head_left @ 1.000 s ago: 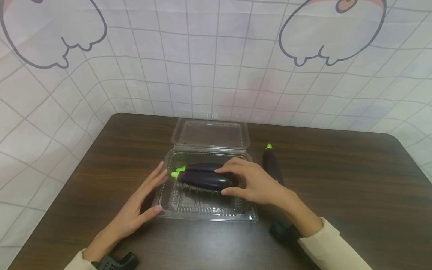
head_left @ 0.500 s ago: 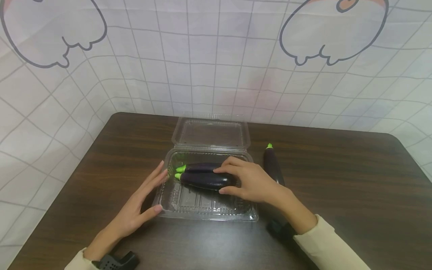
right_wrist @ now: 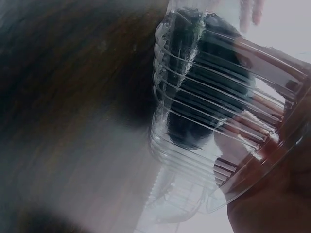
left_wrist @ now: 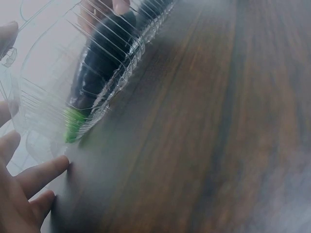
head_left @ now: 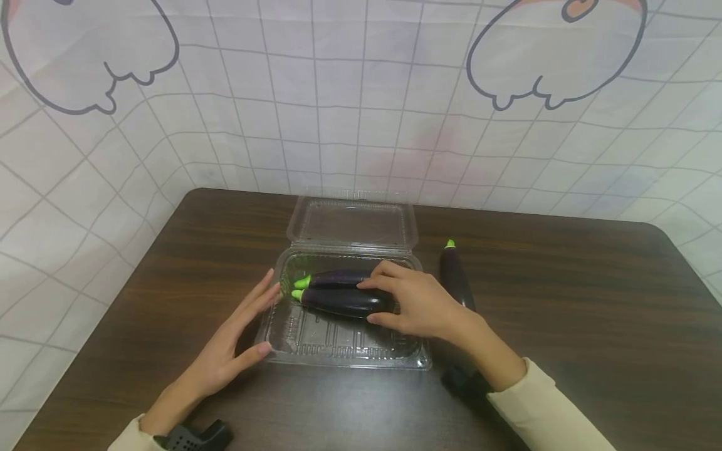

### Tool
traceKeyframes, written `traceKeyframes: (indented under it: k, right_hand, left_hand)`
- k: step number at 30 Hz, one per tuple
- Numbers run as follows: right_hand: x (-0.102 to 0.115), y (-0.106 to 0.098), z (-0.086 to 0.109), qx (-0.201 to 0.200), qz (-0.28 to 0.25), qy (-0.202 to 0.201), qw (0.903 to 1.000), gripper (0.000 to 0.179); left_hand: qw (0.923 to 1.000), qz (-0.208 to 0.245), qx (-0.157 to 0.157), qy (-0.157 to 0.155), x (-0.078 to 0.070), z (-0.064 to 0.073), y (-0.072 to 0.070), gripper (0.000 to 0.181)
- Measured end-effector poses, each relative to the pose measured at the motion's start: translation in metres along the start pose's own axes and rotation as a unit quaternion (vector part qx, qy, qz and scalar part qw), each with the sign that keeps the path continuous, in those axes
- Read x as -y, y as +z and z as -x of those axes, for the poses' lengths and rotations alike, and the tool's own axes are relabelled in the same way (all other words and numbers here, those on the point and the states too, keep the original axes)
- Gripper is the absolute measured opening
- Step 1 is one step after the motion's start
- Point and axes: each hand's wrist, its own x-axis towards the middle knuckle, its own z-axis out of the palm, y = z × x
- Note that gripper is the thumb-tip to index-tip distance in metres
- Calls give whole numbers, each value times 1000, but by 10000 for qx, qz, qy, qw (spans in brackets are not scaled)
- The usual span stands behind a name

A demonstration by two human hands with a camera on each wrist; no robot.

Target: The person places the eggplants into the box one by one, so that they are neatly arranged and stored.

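Observation:
A clear plastic clamshell box (head_left: 338, 360) lies unfolded on the table. Two dark eggplants with bright green stems lie side by side in its base, the near eggplant (head_left: 338, 302) in front of the far eggplant (head_left: 338, 277). My right hand (head_left: 420, 304) grips the near eggplant by its thick right end, thumb in front and fingers over the top. At the box's left side, my left hand (head_left: 217, 354) spreads its straight fingers against the wall. Through the ribbed plastic, the right wrist view shows a dark eggplant (right_wrist: 209, 82).
Right of the box, a third eggplant (head_left: 455, 275) lies on the dark wooden table (head_left: 564, 313), partly hidden behind my right wrist. The box's raised lid (head_left: 352, 222) leans back near the table's far edge. A white gridded cloth (head_left: 361, 113) hangs behind.
The near eggplant has shifted slightly to the right and settled alongside the far one, with my right hand still on it. My left hand has stayed in place.

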Motion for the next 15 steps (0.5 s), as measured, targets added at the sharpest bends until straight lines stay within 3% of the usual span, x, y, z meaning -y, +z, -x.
traceKeyframes:
  k: [15]
  right_hand:
    - [1, 1, -2, -22, 96, 124, 9999, 44]
  left_hand:
    - [10000, 16, 21, -22, -1, 0, 0, 70]
